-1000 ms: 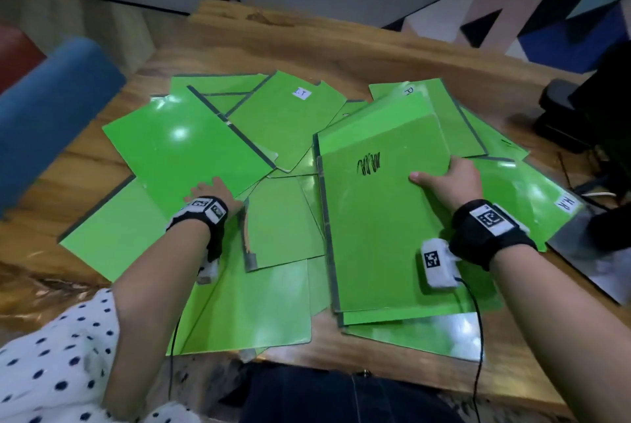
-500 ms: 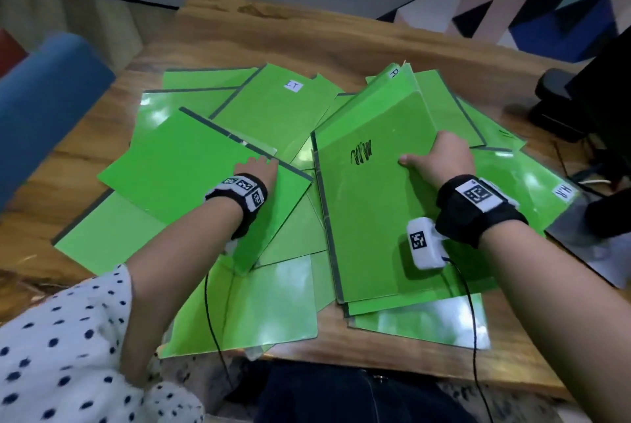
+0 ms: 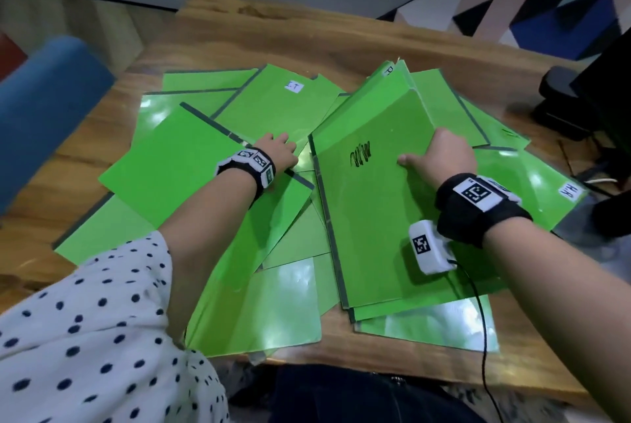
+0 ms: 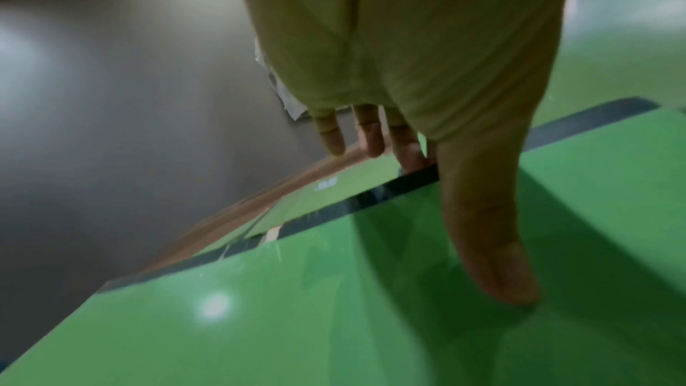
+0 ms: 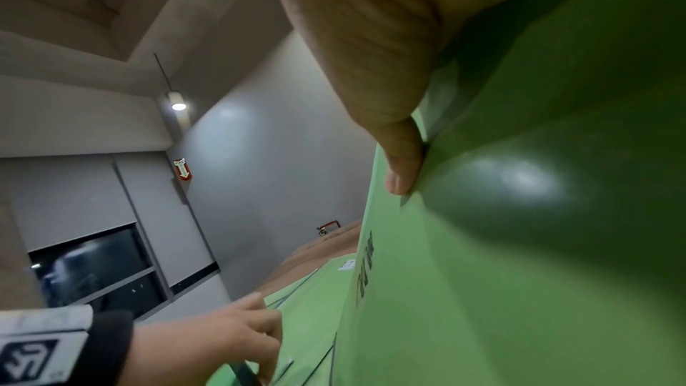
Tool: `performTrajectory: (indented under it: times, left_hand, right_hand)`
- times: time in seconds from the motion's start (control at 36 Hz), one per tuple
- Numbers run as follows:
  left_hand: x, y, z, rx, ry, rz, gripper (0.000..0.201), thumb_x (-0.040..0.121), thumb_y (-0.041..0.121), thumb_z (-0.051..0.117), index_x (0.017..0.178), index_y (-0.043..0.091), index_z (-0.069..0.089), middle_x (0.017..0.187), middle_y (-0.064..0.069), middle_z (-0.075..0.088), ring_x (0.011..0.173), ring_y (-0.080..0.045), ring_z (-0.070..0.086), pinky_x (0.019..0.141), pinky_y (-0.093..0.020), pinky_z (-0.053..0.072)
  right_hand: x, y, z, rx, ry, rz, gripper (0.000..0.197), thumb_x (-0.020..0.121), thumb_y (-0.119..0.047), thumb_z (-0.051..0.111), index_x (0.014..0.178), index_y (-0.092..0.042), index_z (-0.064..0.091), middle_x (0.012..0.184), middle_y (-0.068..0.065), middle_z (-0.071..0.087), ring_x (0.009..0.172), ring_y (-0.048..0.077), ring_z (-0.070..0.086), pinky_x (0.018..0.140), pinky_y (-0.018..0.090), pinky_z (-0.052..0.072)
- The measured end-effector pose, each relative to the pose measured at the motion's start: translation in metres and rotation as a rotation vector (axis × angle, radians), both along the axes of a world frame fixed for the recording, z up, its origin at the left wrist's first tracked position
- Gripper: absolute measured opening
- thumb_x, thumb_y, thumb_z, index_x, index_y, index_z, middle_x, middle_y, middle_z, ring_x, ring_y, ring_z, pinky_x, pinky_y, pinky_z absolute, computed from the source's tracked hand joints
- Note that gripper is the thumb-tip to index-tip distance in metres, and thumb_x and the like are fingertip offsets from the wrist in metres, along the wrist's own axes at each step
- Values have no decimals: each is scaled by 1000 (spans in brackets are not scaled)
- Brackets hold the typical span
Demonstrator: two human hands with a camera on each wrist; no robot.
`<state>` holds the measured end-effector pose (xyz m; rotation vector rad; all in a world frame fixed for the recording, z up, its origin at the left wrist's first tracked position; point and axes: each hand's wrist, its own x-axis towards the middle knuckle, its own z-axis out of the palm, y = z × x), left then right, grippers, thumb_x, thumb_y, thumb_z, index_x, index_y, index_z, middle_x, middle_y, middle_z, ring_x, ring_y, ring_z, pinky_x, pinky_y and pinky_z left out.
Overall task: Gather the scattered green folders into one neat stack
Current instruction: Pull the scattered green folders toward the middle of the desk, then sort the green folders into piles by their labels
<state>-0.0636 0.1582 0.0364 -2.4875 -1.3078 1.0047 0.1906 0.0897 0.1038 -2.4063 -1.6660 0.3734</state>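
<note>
Several green folders lie scattered and overlapping on the wooden table (image 3: 307, 36). My left hand (image 3: 278, 151) grips one green folder (image 3: 177, 166) at its dark spine. In the left wrist view its thumb (image 4: 490, 231) lies on top of that folder (image 4: 260, 319) and the fingers reach over the edge. My right hand (image 3: 440, 158) holds the right edge of a stack topped by a scribbled folder (image 3: 368, 217). That edge is tilted up, and my right thumb (image 5: 400, 163) presses on the cover (image 5: 482, 275).
A folder labelled I.T (image 3: 273, 105) lies at the back and one labelled H.R (image 3: 532, 190) at the right. A blue chair (image 3: 44, 98) stands left of the table. Black equipment (image 3: 563, 98) sits at the right edge. A cable hangs from my right wrist.
My left hand has moved forward and right, dragging its folder toward the scribbled stack. My right hand has raised the stack's right edge higher.
</note>
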Motion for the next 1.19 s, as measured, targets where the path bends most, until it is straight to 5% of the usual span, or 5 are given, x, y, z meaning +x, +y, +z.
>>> performTrajectory:
  times: [0.17, 0.5, 0.81, 0.94, 1.19]
  left_hand:
    - [-9, 8, 50, -146, -306, 207, 39, 81, 20, 70, 114, 13, 50, 95, -5, 57, 81, -24, 54, 61, -28, 42]
    - [-17, 7, 142, 209, -995, 235, 39, 82, 30, 70, 105, 4, 50, 104, -13, 62, 94, -27, 57, 76, -31, 43]
    - [-47, -32, 103, 199, -782, 405, 32, 83, 16, 69, 112, 5, 59, 112, -14, 64, 101, -29, 61, 90, -37, 48]
    - [-76, -30, 85, 317, -697, 506, 39, 87, 36, 62, 118, 14, 52, 108, -11, 66, 92, -29, 64, 78, -41, 55]
    - [-170, -6, 34, 230, -717, 1063, 60, 80, 44, 69, 111, -5, 52, 105, -23, 63, 95, -36, 62, 74, -40, 49]
  right_hand:
    - [5, 4, -7, -34, -26, -27, 52, 76, -47, 73, 91, -4, 47, 67, 6, 48, 72, 27, 57, 62, 35, 52]
    - [-6, -1, 1, -5, -29, -17, 51, 78, -42, 73, 98, -2, 50, 74, 9, 53, 75, 28, 56, 64, 34, 50]
    - [-12, -5, 5, -1, 23, 5, 49, 79, -39, 72, 104, -2, 51, 81, 9, 56, 75, 27, 57, 62, 32, 47]
    - [-19, -2, 10, -12, 0, -1, 46, 80, -39, 71, 101, -4, 50, 66, 4, 46, 72, 25, 55, 51, 27, 38]
    - [-65, 10, 27, -3, -143, -1, 45, 81, -37, 72, 102, -2, 53, 78, 10, 55, 71, 26, 56, 59, 31, 49]
